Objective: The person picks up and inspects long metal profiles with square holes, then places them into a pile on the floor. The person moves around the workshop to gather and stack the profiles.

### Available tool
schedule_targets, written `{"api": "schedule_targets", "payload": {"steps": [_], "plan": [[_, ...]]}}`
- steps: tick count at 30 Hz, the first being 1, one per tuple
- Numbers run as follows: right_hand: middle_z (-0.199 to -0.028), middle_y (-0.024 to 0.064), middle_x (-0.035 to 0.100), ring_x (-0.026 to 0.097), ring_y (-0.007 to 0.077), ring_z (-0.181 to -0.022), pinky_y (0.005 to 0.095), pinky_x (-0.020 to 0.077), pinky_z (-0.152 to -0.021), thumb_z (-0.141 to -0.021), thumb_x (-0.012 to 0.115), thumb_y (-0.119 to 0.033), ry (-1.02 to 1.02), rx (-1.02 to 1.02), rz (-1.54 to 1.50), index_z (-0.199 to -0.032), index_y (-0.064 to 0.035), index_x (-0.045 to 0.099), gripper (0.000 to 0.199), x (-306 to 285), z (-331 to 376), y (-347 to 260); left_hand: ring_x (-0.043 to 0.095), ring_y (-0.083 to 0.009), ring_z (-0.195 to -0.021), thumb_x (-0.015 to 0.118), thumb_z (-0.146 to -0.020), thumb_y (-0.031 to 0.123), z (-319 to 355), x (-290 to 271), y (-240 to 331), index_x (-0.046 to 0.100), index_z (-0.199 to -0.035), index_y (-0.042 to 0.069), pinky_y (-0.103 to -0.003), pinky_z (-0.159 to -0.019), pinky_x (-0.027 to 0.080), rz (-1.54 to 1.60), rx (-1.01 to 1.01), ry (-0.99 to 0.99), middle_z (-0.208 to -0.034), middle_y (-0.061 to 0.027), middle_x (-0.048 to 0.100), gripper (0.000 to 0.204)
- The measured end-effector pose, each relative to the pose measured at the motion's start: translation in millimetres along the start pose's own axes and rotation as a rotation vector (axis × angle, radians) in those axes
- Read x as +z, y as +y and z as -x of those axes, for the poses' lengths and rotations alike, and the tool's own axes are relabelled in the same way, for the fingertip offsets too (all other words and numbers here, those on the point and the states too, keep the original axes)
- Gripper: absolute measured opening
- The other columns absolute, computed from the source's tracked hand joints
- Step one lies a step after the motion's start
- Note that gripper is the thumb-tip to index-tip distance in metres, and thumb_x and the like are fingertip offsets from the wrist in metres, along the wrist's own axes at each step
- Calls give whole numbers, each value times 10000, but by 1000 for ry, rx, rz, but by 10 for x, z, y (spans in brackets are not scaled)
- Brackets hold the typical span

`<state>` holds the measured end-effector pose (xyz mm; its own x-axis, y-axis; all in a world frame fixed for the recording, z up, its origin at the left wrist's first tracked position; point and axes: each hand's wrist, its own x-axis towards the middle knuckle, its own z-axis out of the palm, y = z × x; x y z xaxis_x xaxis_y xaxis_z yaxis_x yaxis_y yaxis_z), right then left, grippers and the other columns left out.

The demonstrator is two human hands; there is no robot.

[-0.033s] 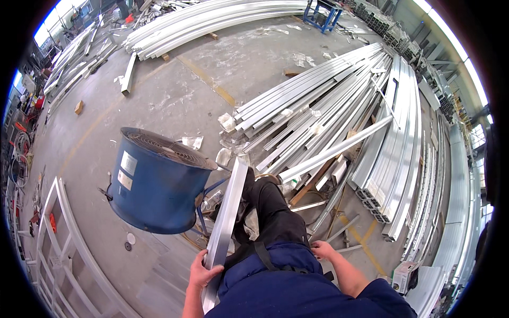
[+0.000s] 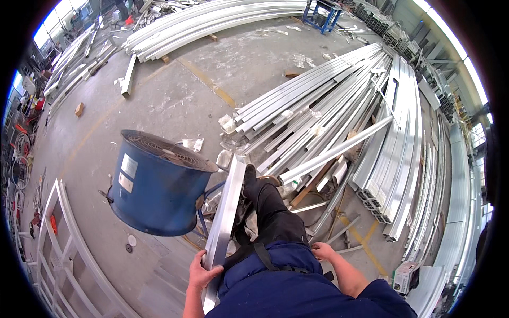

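My left hand (image 2: 203, 271) is wrapped round the near part of a long silver aluminium profile (image 2: 225, 206). The profile slants up along my left leg, its far end close to my foot. At my right hip, my right hand (image 2: 323, 250) has its fingers curled in. My body hides part of it, and what it holds, if anything, does not show. A big blue drum-shaped fan (image 2: 159, 188) with a round grille stands just left of the profile.
Ahead on the right lies a fanned pile of aluminium profiles (image 2: 313, 114), with stacked square tubes (image 2: 392, 180) beside it. A white welded frame (image 2: 79, 244) is at the lower left. Long profiles (image 2: 212, 24) and a blue stand (image 2: 323, 16) are farther off. Plastic scraps (image 2: 227, 124) litter the floor.
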<state>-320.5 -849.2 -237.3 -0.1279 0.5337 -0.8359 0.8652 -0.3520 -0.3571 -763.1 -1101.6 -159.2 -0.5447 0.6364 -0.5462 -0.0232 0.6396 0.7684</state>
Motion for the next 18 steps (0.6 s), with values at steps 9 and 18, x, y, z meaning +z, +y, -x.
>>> {"api": "schedule_targets", "payload": {"steps": [9, 18], "plan": [[-887, 77, 666, 636, 168, -734, 325, 546, -626, -812, 699, -217, -55, -5, -51, -1131, -14, 627, 384, -198, -585, -951, 547, -253, -886, 896, -535, 270, -959, -864, 1045, 478, -1318, -16, -366, -790, 482, -156, 365, 697, -1038, -115, 545, 933], [-870, 93, 667, 646, 193, -752, 334, 545, -625, -814, 691, -259, -143, -8, -43, -1087, -36, 659, 354, -822, -2047, -1852, 551, -363, -1105, 793, -741, 300, -2862, -2146, 1334, 492, -1333, -10, -411, -973, 440, -286, 178, 1228, -1208, -229, 574, 733]]}}
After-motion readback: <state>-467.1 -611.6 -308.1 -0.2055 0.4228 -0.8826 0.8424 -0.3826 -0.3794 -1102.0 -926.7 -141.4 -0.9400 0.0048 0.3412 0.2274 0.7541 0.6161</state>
